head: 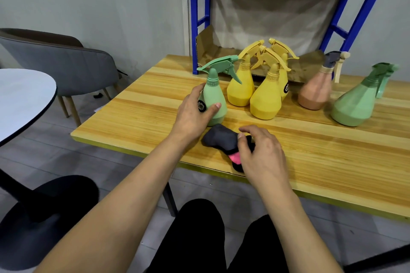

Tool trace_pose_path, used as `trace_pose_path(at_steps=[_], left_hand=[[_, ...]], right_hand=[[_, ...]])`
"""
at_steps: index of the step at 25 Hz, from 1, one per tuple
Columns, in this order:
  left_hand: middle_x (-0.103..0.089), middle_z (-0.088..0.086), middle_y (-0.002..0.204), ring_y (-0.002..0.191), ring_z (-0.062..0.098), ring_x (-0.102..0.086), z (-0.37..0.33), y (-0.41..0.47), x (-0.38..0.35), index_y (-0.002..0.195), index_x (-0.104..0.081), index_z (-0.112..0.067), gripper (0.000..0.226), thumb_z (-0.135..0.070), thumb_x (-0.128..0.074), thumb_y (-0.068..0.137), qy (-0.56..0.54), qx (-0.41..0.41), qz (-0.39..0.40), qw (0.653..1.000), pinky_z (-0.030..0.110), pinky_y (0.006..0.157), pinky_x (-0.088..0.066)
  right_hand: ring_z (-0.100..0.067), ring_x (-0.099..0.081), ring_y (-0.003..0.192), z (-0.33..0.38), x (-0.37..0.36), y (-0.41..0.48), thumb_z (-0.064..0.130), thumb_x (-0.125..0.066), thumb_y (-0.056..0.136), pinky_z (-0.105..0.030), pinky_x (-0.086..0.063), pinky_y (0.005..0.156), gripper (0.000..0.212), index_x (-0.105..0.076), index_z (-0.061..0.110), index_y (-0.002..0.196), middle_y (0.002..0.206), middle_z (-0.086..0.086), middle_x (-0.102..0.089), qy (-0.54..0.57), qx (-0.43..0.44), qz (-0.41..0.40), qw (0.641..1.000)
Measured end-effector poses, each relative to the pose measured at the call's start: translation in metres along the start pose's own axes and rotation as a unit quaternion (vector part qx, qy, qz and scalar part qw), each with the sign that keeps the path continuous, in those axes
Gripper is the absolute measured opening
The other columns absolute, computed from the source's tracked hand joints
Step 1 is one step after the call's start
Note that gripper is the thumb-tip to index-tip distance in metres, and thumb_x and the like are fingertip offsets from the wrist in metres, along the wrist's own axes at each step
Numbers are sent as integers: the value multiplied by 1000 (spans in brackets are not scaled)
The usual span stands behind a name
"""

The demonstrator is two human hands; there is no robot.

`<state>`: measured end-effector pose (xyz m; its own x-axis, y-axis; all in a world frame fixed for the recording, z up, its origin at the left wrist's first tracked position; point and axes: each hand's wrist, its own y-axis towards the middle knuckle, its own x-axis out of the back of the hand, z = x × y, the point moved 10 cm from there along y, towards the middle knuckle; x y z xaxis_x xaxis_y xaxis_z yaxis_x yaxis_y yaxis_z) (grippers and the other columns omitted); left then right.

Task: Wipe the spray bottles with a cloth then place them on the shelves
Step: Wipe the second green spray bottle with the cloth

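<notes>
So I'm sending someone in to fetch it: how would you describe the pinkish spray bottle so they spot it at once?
Find the wooden table in front of the blue shelf. Toward its back, the pink bottle stands between three yellow bottles on its left and a wide green bottle on its right. It alone is salmon-coloured, with a dark grey head and cream trigger.

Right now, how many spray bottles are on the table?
6. A green bottle in the left hand; three yellow bottles clustered right of it, the rear one partly hidden; a pink bottle further right; a second green bottle far right.
</notes>
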<state>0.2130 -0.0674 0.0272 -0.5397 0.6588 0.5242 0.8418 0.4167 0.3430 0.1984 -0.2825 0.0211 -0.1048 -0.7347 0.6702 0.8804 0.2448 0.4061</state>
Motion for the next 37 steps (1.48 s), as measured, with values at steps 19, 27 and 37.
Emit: trace_pose_path(at_steps=[19,27,37], left_hand=[[-63,-22,101,95,-10,-57,55,-72,102,125,-60,-32,35,-14,-68,95,9,32,-105,994,9,73,-38],[-61,-2,122,109,24,-59,91,-37,150,124,-62,-23,31,-32,-71,96,200,85,-95,971,43,87,-50],[-68,-4,113,101,25,-57,72,-61,134,114,-75,-30,25,-43,-65,95,250,3,48,967,40,93,-44]], right_hand=[[-17,-51,123,62,-80,1,26,-45,105,-34,-42,103,34,-59,24,136,132,5,-58,68,104,121,985],[-23,-53,102,118,-127,17,30,-67,94,-40,-41,94,36,-63,27,130,110,4,-67,-33,166,143,975],[-25,-61,103,132,-156,52,9,-64,92,-33,-47,91,38,-69,28,125,111,-3,-57,-42,129,192,972]])
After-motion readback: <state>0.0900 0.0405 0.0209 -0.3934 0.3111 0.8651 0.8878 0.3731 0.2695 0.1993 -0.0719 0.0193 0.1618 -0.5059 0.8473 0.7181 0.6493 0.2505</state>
